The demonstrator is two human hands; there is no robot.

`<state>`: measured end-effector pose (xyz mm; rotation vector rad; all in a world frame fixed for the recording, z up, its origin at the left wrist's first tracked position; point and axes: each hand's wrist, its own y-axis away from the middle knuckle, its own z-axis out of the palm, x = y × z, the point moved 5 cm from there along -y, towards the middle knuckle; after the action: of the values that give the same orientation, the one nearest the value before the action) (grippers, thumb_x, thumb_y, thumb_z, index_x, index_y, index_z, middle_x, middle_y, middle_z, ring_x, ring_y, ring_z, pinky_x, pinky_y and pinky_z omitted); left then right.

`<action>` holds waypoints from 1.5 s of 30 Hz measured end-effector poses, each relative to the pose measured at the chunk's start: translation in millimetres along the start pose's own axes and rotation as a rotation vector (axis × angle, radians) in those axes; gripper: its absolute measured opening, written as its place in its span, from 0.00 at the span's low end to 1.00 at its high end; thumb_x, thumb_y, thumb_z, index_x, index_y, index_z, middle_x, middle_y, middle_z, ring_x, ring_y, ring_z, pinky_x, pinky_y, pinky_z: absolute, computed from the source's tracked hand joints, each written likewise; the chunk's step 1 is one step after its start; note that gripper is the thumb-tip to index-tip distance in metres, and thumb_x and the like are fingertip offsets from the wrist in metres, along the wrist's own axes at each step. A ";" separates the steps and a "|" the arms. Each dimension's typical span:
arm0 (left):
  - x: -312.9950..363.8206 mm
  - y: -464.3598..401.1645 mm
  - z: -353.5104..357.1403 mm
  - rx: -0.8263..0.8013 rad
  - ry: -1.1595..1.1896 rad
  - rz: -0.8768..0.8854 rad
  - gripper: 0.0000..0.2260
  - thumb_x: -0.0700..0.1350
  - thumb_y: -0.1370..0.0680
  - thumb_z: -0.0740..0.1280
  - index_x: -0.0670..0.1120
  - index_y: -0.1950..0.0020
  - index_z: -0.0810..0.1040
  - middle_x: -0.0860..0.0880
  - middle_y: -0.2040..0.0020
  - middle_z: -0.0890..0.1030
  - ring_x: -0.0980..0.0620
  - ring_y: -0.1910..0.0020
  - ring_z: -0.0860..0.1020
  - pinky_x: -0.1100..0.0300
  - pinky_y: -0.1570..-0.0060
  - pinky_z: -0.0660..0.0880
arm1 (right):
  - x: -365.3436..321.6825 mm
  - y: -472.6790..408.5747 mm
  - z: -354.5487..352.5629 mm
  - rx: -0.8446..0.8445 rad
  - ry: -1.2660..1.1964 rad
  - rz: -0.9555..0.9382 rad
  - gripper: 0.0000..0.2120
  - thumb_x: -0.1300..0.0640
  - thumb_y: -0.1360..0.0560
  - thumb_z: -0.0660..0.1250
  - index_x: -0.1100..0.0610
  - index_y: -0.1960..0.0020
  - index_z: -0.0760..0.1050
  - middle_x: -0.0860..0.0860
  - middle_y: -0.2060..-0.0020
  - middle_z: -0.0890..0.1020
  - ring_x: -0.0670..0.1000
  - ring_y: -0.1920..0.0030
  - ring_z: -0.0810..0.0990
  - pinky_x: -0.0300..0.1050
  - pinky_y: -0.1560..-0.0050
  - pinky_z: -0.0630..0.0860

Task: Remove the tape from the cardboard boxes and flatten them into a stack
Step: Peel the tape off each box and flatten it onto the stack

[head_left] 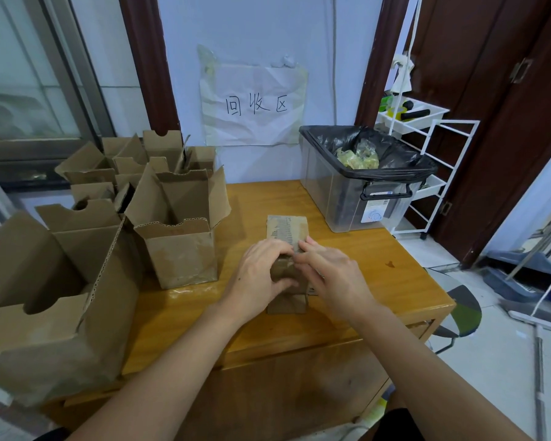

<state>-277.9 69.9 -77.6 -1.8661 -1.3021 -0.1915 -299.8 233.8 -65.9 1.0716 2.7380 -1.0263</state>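
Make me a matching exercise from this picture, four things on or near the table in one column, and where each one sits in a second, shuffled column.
Things:
1. flattened box
2. open boxes
3. lined bin
4. paper sign

Places:
A. on the wall behind the table
B. far right corner of the table
C. left side of the table
D. middle of the table, under the left hand and right hand

Pairs: 1-D, 2-C, 3-B, 4-A

matt cardboard box (287,232), glossy wooden table (379,265)
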 end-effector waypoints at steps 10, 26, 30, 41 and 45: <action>-15.4 1.7 2.6 -0.028 -0.101 0.048 0.28 0.52 0.29 0.81 0.53 0.31 0.77 0.54 0.25 0.73 0.55 0.21 0.64 0.49 0.22 0.60 | -3.2 -4.4 2.2 -0.064 0.116 -0.008 0.15 0.46 0.25 0.71 0.54 0.44 0.78 0.57 0.35 0.81 0.56 0.29 0.75 0.57 0.31 0.72; -20.0 -5.3 -0.9 -0.072 -0.095 0.003 0.29 0.49 0.29 0.81 0.54 0.30 0.76 0.58 0.24 0.71 0.58 0.21 0.60 0.57 0.21 0.53 | -2.4 -5.5 4.3 0.049 -0.037 -0.058 0.10 0.53 0.18 0.61 0.58 0.49 0.77 0.57 0.43 0.85 0.57 0.39 0.82 0.58 0.48 0.83; -21.8 -4.3 -0.6 -0.062 -0.067 0.007 0.30 0.48 0.31 0.83 0.52 0.31 0.77 0.56 0.25 0.73 0.56 0.21 0.63 0.48 0.20 0.60 | -1.9 -5.6 -4.6 -0.011 -0.092 0.081 0.13 0.49 0.22 0.68 0.51 0.39 0.74 0.51 0.41 0.84 0.51 0.44 0.84 0.52 0.51 0.84; -21.5 -2.8 -1.9 -0.054 -0.017 -0.031 0.29 0.46 0.32 0.83 0.52 0.33 0.78 0.61 0.27 0.72 0.58 0.22 0.64 0.46 0.23 0.64 | 8.5 1.0 2.1 0.083 -0.124 0.086 0.12 0.60 0.27 0.77 0.59 0.45 0.81 0.51 0.37 0.80 0.46 0.33 0.77 0.50 0.41 0.81; -22.4 -3.4 -1.4 -0.063 -0.013 -0.029 0.29 0.47 0.31 0.83 0.53 0.33 0.78 0.63 0.28 0.71 0.56 0.22 0.64 0.45 0.22 0.63 | 9.2 0.7 0.6 0.120 -0.192 0.099 0.10 0.63 0.27 0.76 0.60 0.46 0.82 0.52 0.39 0.82 0.45 0.32 0.77 0.47 0.38 0.80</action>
<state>-290.4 53.6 -87.1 -1.9049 -1.3463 -0.2384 -306.5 239.3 -69.1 1.0505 2.4765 -1.2222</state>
